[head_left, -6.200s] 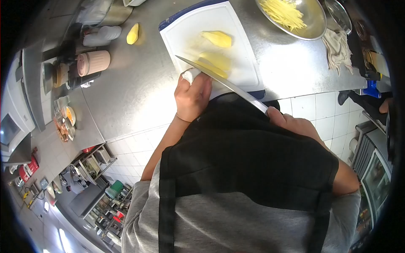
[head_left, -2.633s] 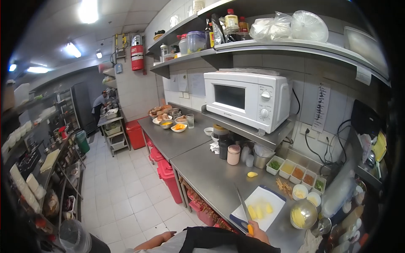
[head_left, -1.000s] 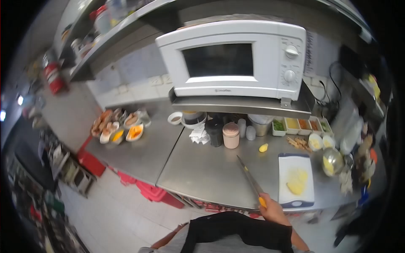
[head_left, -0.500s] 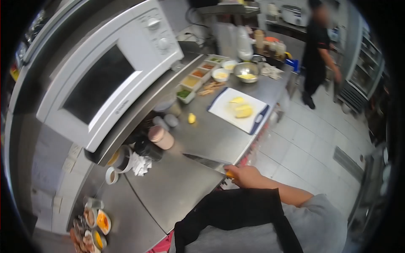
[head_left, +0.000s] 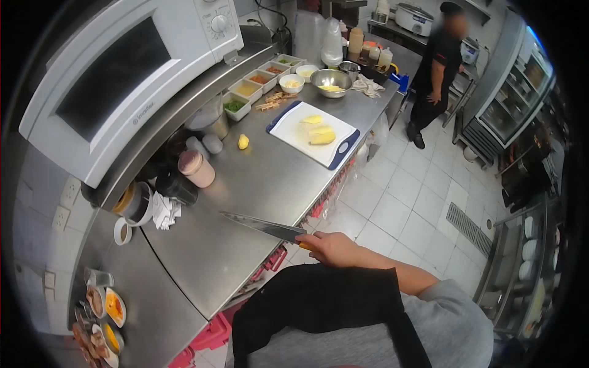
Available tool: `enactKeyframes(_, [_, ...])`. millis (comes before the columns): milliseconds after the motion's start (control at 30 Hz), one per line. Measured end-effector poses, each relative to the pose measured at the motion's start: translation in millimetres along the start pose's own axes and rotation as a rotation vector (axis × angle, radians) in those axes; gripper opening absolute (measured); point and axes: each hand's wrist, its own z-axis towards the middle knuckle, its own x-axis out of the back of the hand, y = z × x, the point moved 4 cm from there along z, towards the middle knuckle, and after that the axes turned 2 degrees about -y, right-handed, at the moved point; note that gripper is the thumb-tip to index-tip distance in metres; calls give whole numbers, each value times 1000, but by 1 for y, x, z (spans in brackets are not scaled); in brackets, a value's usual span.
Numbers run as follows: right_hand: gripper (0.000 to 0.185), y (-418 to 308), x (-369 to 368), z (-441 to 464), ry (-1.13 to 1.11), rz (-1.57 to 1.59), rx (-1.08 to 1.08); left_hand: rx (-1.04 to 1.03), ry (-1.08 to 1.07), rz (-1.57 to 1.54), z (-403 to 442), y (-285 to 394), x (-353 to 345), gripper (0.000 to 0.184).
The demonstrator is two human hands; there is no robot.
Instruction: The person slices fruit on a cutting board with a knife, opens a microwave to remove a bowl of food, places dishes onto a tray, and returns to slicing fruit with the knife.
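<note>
My right hand (head_left: pixel 334 246) is closed around the yellow handle of a long kitchen knife (head_left: pixel 264 227). The blade points left over the steel counter (head_left: pixel 245 190), close to its front edge. Farther along the counter lies a white cutting board (head_left: pixel 288 132) with dark blue ends. Several peeled yellow pieces (head_left: pixel 321 136) rest on it, perhaps mango or potato. A small yellow fruit or vegetable (head_left: pixel 243 141) sits on the steel left of the board. My left hand is out of sight.
A microwave (head_left: pixel 116 67) stands on a shelf above the counter. Containers of chopped ingredients (head_left: pixel 247 90) and a metal bowl (head_left: pixel 331 83) are at the back. A pink-lidded jar (head_left: pixel 196 168) and crumpled paper (head_left: pixel 165 210) are nearer. A co-worker (head_left: pixel 432 76) stands beyond the counter.
The view has shifted, so the counter and its things appear farther up and left. The knife stays in my right hand. The co-worker's arm and stance differ slightly.
</note>
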Motion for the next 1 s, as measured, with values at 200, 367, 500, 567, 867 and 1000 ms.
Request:
enactKeyframes(200, [56,47,39,-37,138,102,138,155,56,-23,-41,-31,-58,38])
enactKeyframes(367, [61,128,92,-101,-43,150,-120,153,113,108,-68,-21,-131,38])
enactKeyframes(500, [46,190,113,-152,102,172,-271,-191,260,326,-71,126,-180,38])
enactKeyframes(567, [41,224,114,-173,224,122,-221,-433,409,371,-84,232,-177,38])
enactKeyframes(867, [33,300,188,-184,16,679,-642,-1027,644,348,-174,602,-25,18])
enactKeyframes(1000, [40,340,217,-124,-78,861,-550,-1193,725,723,-113,687,-10,20])
